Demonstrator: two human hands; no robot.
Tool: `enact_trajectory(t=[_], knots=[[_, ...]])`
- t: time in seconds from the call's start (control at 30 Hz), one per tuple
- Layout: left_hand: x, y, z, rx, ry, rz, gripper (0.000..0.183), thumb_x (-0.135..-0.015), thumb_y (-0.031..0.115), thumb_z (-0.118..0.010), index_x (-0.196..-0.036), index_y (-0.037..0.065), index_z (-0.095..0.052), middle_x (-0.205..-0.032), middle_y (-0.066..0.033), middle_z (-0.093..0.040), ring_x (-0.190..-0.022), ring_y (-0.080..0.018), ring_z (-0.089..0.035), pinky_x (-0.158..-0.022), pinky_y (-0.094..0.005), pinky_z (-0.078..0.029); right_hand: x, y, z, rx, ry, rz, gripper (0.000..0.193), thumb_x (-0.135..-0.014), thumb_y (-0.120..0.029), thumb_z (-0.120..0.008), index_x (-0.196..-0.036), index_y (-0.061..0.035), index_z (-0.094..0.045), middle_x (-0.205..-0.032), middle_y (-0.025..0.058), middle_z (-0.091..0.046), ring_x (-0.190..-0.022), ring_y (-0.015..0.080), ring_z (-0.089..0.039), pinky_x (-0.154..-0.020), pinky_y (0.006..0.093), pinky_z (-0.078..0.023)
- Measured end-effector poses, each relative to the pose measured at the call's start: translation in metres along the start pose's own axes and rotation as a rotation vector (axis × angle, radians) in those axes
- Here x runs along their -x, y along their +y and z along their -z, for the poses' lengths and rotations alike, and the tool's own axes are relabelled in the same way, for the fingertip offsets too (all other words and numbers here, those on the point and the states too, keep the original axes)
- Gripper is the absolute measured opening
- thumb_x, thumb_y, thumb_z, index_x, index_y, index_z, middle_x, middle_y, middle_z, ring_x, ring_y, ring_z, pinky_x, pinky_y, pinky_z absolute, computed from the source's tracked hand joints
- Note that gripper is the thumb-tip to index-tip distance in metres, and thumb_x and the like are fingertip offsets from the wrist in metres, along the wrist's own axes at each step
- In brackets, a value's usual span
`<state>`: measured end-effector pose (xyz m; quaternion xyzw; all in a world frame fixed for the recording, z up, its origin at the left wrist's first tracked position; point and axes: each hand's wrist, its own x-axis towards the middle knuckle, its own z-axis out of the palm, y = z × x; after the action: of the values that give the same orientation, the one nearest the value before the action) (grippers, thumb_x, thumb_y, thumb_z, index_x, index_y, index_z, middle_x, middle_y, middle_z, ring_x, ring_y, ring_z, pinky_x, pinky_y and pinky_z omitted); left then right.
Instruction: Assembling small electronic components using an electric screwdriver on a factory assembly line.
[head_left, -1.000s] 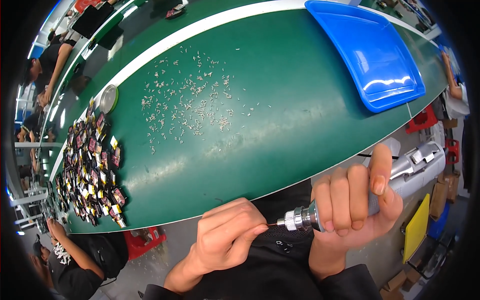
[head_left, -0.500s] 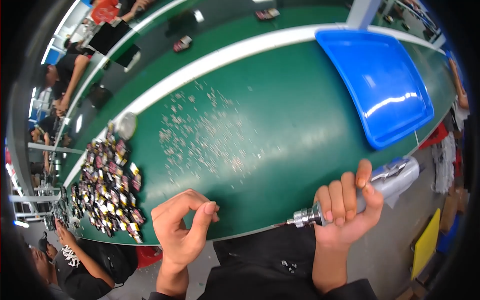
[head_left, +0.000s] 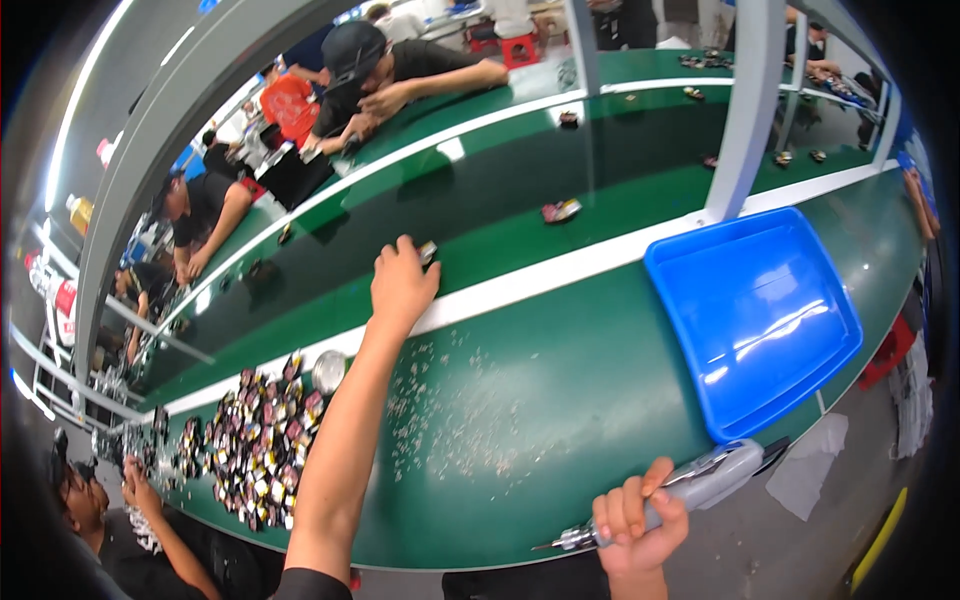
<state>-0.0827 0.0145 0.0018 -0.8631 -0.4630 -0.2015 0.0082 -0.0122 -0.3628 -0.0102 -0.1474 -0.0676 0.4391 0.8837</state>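
Head view: tabletop [head_left: 590, 380], green, spanning left to right, bounded on the far side by a white rail [head_left: 560, 272]. Belt-like strip [head_left: 480, 190], green with a dark middle, beyond the rail. Tray [head_left: 760, 310], blue, on the right of the tabletop. Heap of parts [head_left: 265, 430], dark with yellow and white patches, on the left. Power screwdriver [head_left: 710, 475], pale grey, near right, tip end to the left. Right hand [head_left: 640, 520], grip wrapped around the screwdriver's body. Left hand [head_left: 400, 285], extended past the rail over the strip; fingers lightly curled, grip at a part, but whether it holds or merely touches this cannot be told. Round tin [head_left: 329, 371], between heap and left forearm, near the rail. Single part [head_left: 428, 252], at the left fingertips. Loose slivers [head_left: 450, 420], pale, scattered mid-tabletop. Step, as judged: handling one part at the strip, screwdriver held aside. Next move, as judged, calls for: a secure pinch if lifting, a clean release if placing
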Motion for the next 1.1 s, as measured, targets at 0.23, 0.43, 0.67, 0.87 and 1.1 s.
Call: enact_trajectory(t=[0.23,0.43,0.67,0.87,1.1], knots=[[-0.009,-0.025,-0.001,-0.124,-0.02,-0.307,0.04,-0.085,0.008,-0.057,-0.121,-0.005,-0.046,-0.11,-0.0246,-0.053,-0.103,-0.0403,-0.051,-0.09,-0.0449,-0.045,0.009,-0.003,-0.011,-0.188,0.067,-0.118,0.01,-0.09,-0.017,-0.049,-0.091,-0.0075,-0.052,-0.054,0.0009,-0.034,-0.047,0.0137,-0.034,-0.05,0.0294,-0.035],[0.072,0.041,0.06,0.277,-0.076,-0.557,0.036,-0.083,-0.004,-0.055,-0.119,-0.002,-0.054,-0.112,-0.0218,-0.053,-0.104,-0.0375,-0.051,-0.091,-0.04,-0.045,0.022,-0.005,-0.011,-0.196,0.137,-0.117,0.01,-0.088,-0.015,-0.051,-0.092,-0.0056,-0.053,-0.052,0.0,-0.033,-0.046,0.013,-0.033,-0.05,0.0282,-0.035],[0.207,0.089,0.108,0.35,-0.237,-0.967,0.048,-0.072,0.005,-0.061,-0.118,-0.008,-0.053,-0.114,-0.0215,-0.053,-0.102,-0.0345,-0.055,-0.079,-0.0369,-0.054,0.03,-0.016,0.003,-0.059,0.056,-0.085,0.01,-0.087,-0.019,-0.046,-0.087,-0.0089,-0.05,-0.05,0.0012,-0.036,-0.042,0.0145,-0.035,-0.049,0.0309,-0.035],[0.263,0.095,0.106,0.326,-0.19,-1.015,0.041,-0.075,0.001,-0.061,-0.113,-0.011,-0.057,-0.117,-0.0249,-0.057,-0.103,-0.033,-0.058,-0.081,-0.0369,-0.054,0.056,-0.016,-0.002,-0.07,0.044,-0.062,0.012,-0.089,-0.016,-0.042,-0.089,-0.0052,-0.047,-0.049,0.0009,-0.039,-0.04,0.0124,-0.038,-0.049,0.0302,-0.04],[0.265,0.103,0.103,0.529,-0.303,-0.853,0.032,-0.069,-0.002,-0.064,-0.099,-0.014,-0.06,-0.108,-0.023,-0.06,-0.096,-0.0303,-0.059,-0.072,-0.0336,-0.055,0.073,0.006,0.001,-0.043,0.088,-0.141,0.012,-0.089,-0.017,-0.043,-0.091,-0.0068,-0.049,-0.05,-0.0001,-0.04,-0.041,0.0128,-0.039,-0.049,0.03,-0.04]])
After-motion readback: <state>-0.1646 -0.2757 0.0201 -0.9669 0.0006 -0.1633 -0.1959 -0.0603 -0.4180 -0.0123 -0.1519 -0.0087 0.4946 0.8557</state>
